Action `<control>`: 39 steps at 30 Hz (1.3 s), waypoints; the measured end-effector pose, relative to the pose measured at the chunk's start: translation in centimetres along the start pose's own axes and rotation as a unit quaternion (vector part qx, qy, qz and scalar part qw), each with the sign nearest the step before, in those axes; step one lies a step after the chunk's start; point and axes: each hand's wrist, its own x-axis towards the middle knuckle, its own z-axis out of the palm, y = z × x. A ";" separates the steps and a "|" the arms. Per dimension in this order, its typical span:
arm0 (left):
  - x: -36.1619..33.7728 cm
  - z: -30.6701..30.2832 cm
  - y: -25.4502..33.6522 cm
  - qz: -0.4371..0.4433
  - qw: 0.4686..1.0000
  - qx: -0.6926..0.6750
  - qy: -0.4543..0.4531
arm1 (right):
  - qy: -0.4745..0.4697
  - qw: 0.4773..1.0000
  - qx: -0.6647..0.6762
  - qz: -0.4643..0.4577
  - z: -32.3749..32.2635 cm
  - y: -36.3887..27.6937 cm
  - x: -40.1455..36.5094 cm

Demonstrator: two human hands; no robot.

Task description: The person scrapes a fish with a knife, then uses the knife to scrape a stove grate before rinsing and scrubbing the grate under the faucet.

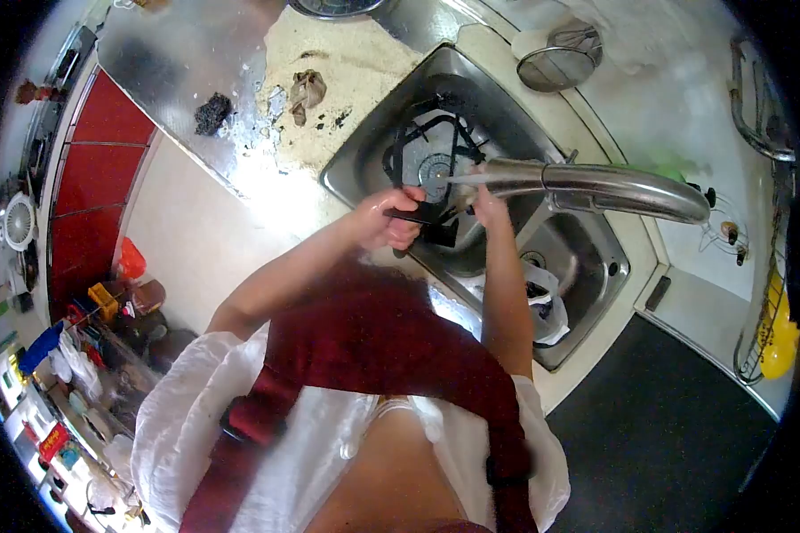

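Note:
A black stove grate [458,142] is held over the left basin of the steel sink [516,115], with its bars above the drain. My left hand [389,220] is closed around the near edge of the grate. Beside the faucet head, my right hand [489,209] is at the other side of the grate with its fingers curled. The faucet [631,188] hides part of this hand, and I cannot make out what it grips. Water streams from the faucet head onto the grate.
A plastic bag [551,311] with dark contents lies in the right basin. On the counter are a dark scouring pad [212,114] and a crumpled brown cloth [308,96]. Behind the sink rests a wire strainer [556,69]. A yellow item [778,333] hangs at the right.

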 end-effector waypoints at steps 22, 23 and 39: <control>-5.1 -4.3 6.8 0.198 0.953 -0.070 0.219 | 0.077 0.971 -0.169 -0.153 6.5 -3.3 -1.8; -4.8 -4.2 7.0 0.198 0.953 -0.070 0.217 | 0.065 0.974 -0.144 -0.162 6.3 -3.8 -2.5; -0.9 -4.9 6.4 0.193 0.949 0.024 0.247 | 0.079 0.974 -0.061 -0.204 7.7 -7.6 -9.9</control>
